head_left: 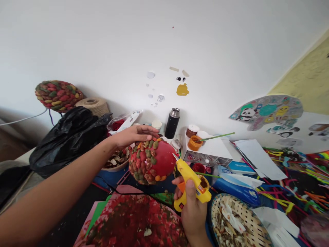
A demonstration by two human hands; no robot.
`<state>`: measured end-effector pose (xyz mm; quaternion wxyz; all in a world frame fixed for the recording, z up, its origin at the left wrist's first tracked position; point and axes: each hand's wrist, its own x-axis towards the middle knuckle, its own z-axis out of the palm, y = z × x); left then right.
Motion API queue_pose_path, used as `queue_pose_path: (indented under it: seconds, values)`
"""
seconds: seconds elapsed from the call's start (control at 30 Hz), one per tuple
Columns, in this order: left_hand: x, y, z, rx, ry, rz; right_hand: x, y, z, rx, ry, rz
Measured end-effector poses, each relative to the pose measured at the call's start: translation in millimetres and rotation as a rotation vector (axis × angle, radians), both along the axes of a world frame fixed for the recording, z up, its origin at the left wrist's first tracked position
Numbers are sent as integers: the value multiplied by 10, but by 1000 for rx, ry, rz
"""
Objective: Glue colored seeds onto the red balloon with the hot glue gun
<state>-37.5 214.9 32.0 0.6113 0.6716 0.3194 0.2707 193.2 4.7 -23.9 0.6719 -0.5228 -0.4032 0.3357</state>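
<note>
My left hand (135, 134) rests over the top of a round red ball (166, 157) and holds it up above the table. Rows of painted shell-like pieces in red, olive, brown and orange cover the ball's left part; its right part is bare, smooth red. In my right hand (194, 214) is a yellow glue gun (189, 173), fingers wrapped around its handle. The gun's metal nozzle points up and left, close to the bare red side of the ball. Whether the tip touches the surface I cannot tell.
A paint-stained red sheet (133, 223) lies in front. To the right stands a woven basket (257, 223) of shells; left, a bowl (115, 168) of pieces. Behind are a black flask (172, 123), an orange paint jar (194, 144) with a green stick, and a black bag (69, 140).
</note>
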Motion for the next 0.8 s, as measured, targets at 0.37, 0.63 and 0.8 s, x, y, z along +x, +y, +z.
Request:
queue_pose_path:
  seconds: [0.37,0.63,0.8]
  values:
    - [284,306,-183,-255,2,-255,41,-20,-258,24,-27,16]
    - [411,526,-333,-304,16,-293,36,-47,-322,76,-26,13]
    - [447,558,-405,-256,-9,-233,37,-75,-348,124,-75,15]
